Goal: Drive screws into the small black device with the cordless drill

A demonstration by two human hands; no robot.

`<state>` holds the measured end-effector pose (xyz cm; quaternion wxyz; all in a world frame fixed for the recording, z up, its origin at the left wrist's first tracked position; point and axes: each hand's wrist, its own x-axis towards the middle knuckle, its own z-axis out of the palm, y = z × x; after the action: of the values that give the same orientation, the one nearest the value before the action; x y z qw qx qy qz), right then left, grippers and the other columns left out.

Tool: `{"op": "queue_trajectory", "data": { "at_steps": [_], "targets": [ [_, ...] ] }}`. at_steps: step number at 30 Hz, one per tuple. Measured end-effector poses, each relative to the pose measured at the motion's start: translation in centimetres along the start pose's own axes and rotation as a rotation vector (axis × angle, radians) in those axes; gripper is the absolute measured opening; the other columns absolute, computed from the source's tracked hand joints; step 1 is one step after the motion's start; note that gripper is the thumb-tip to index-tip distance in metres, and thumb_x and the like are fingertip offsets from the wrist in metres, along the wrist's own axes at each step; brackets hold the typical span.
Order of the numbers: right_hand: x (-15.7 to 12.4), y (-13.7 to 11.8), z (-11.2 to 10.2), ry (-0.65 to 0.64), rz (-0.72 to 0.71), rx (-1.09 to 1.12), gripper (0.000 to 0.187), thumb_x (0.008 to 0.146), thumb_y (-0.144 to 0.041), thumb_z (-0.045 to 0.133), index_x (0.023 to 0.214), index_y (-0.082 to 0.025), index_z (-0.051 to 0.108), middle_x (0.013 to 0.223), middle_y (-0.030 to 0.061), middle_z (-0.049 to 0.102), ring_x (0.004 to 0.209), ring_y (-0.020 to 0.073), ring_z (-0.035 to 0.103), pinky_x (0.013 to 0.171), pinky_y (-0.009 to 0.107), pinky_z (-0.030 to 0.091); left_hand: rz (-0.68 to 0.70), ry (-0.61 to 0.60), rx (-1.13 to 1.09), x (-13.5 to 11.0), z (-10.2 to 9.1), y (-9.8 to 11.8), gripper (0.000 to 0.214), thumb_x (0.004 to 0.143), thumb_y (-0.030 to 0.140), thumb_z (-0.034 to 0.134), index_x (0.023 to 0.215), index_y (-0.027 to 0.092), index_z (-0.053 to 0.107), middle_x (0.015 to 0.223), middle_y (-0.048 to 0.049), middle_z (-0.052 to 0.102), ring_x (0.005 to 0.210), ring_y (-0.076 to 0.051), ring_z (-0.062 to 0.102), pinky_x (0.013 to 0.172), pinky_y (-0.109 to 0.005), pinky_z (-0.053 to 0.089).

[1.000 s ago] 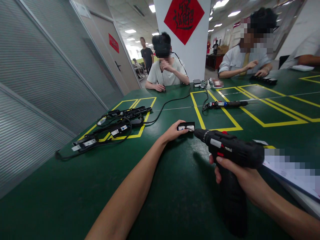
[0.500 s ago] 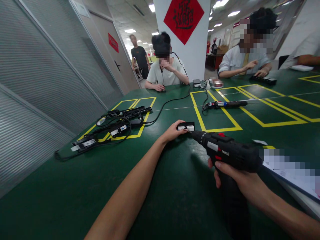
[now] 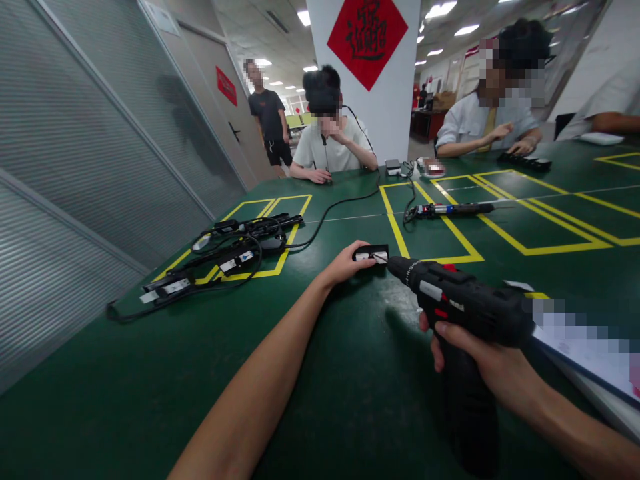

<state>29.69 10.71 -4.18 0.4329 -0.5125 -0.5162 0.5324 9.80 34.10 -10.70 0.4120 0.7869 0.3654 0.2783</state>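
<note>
My left hand (image 3: 345, 264) reaches across the green table (image 3: 350, 387) and pinches a small black box with a white label (image 3: 371, 253), holding it down on the tabletop. My right hand (image 3: 483, 360) is wrapped round the grip of a black cordless drill (image 3: 463, 303) with red trim. The drill's bit points left and its tip touches the small box's right end. The forefinger lies near the trigger.
A tangle of black adapters and cables (image 3: 225, 257) lies at the left inside yellow floor-tape boxes. An electric screwdriver (image 3: 453, 209) lies beyond. Papers (image 3: 585, 343) sit at my right. Two people (image 3: 333, 143) sit opposite; another person (image 3: 265, 113) stands by the door.
The drill dipped slightly and came back, its bit staying at the small box. The standing person in the background has walked nearer. My left hand has held still.
</note>
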Motion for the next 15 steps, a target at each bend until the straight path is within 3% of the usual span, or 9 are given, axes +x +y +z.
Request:
{"op": "queue_trajectory", "data": {
  "at_steps": [15],
  "targets": [
    [0.13,0.08,0.05,0.022,0.04,0.015,0.023,0.089,-0.036,0.046,0.095,-0.018,0.058,0.057,-0.001,0.061,0.055,0.0153,0.054,0.059,0.03,0.038,0.012,-0.013,0.025,-0.21,0.05,0.54,0.053,0.07,0.043,0.061,0.114,0.017,0.048,0.099,-0.0035,0.06,0.084,-0.015,0.055,0.075,-0.027,0.044]
  ]
}}
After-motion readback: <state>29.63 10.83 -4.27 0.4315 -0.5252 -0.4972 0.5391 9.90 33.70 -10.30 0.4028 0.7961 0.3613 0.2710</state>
